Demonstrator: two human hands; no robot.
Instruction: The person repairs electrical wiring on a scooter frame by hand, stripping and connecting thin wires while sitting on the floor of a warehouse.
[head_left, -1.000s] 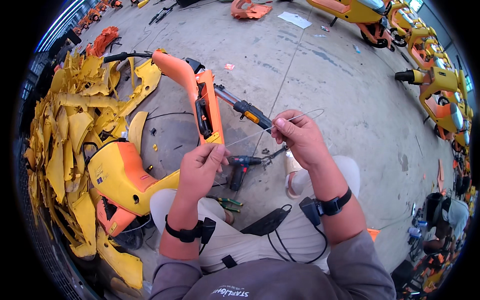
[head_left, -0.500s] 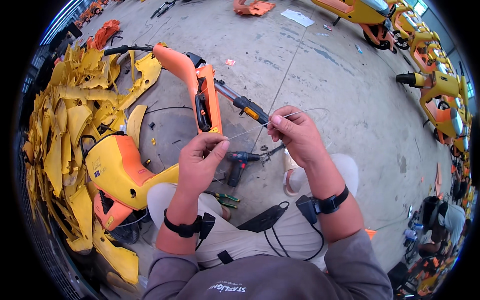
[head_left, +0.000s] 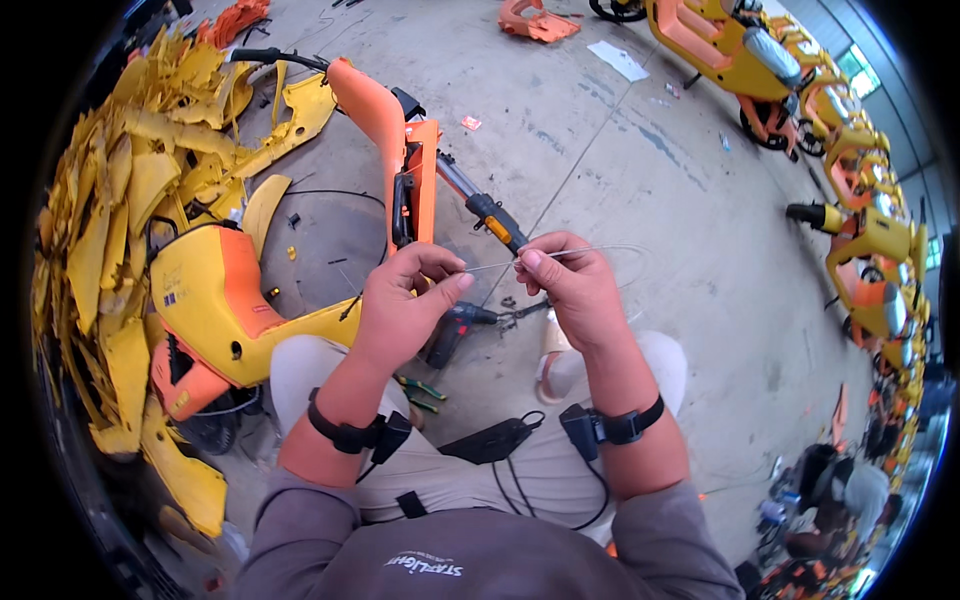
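Observation:
A thin, pale wire [head_left: 490,267] is stretched between my hands above my lap. My left hand [head_left: 400,300] is closed, with the wire at its thumb and fingertips. Its other end bends away in a loose loop past my right hand [head_left: 570,285], which pinches the wire between thumb and forefinger. Just beyond them is a partly taken-apart orange and yellow scooter [head_left: 380,110]. On the floor beneath my hands lies a dark cordless drill [head_left: 450,335], partly hidden by the left one. Green-handled pliers [head_left: 425,392] rest close to my left knee.
Yellow plastic panels [head_left: 130,200] are heaped at the left. Beside them lies a yellow and orange scooter body [head_left: 205,290]. Parked yellow scooters [head_left: 870,260] line the right side, and another person [head_left: 850,495] is low at the lower right. A white sheet [head_left: 618,60] lies on the concrete.
My hands have come closer together, shortening the wire between them. The right hand has moved left and a little down. The whole view has shifted somewhat.

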